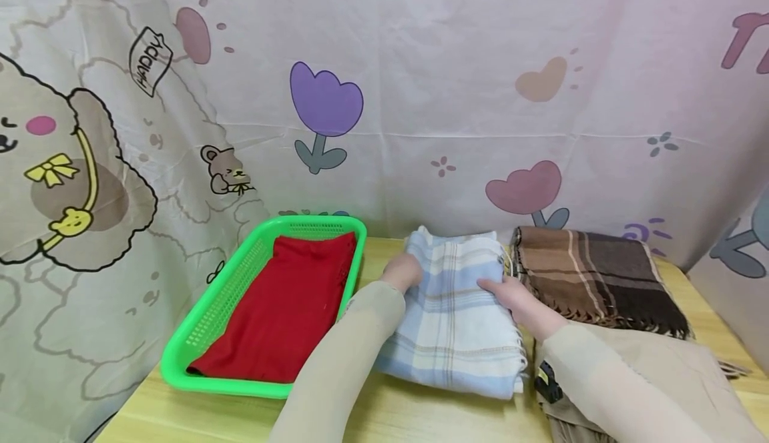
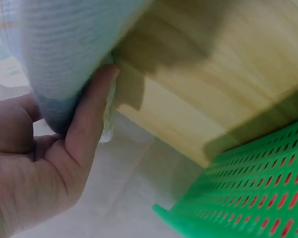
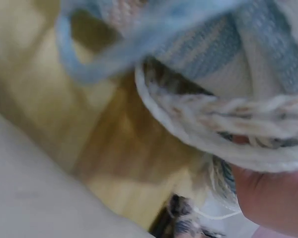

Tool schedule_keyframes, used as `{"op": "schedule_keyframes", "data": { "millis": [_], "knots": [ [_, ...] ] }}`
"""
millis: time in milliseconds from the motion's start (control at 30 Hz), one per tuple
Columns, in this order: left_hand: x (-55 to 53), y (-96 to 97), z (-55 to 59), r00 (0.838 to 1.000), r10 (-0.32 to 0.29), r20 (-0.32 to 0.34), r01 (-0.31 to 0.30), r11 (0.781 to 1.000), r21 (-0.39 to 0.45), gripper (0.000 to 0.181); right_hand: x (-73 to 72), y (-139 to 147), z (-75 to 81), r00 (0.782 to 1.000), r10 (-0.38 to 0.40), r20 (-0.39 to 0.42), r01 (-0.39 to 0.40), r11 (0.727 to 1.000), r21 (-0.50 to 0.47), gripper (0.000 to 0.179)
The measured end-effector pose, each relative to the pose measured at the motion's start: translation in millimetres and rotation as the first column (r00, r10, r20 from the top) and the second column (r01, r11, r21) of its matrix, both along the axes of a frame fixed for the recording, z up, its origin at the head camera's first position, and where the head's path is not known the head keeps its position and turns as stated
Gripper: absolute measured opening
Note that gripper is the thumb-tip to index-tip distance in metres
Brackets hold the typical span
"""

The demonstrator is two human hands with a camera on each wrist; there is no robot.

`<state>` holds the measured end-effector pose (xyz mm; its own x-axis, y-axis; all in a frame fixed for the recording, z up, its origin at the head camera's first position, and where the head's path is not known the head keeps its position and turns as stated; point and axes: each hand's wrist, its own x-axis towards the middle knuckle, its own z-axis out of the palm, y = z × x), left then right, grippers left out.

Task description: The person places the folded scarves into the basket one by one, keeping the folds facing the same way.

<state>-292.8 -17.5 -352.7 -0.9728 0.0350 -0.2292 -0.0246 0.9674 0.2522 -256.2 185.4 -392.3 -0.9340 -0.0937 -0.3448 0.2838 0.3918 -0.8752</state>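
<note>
A: ok what's on the table (image 1: 420,419), left to right?

B: Green basket (image 1: 228,385) with a folded red cloth (image 1: 288,303) in it. Then the left hand (image 1: 404,271), thumb and fingers wrapped round the left edge of a folded blue-and-white plaid blanket (image 1: 453,323).

A: blanket's where exactly?

B: Mid-table, right of the basket. Can't tell if it's lying completely flat tbh.

A: and the right hand (image 1: 513,299)?

B: Gripping the fringed right edge, thumb on top, other fingers mostly hidden. Past that, a brown plaid cloth (image 1: 595,276), with a beige cloth (image 1: 679,363) nearer the camera.
</note>
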Motion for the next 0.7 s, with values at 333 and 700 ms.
{"op": "schedule_keyframes", "data": {
  "millis": [333, 700],
  "knots": [
    [-77.7, -6.3, -50.7, 0.991, -0.133, 0.004, 0.132, 0.980, -0.151, 0.020, -2.5, 9, 20.9, 1.000, 0.020, -0.013, -0.020, 1.000, 0.013, 0.069],
    [-293.1, -36.2, -234.1, 0.952, -0.283, -0.114, 0.244, 0.930, -0.275, 0.017, -4.0, 11, 37.9, 1.000, 0.028, -0.001, -0.028, 0.996, -0.086, 0.066]
  ]
}}
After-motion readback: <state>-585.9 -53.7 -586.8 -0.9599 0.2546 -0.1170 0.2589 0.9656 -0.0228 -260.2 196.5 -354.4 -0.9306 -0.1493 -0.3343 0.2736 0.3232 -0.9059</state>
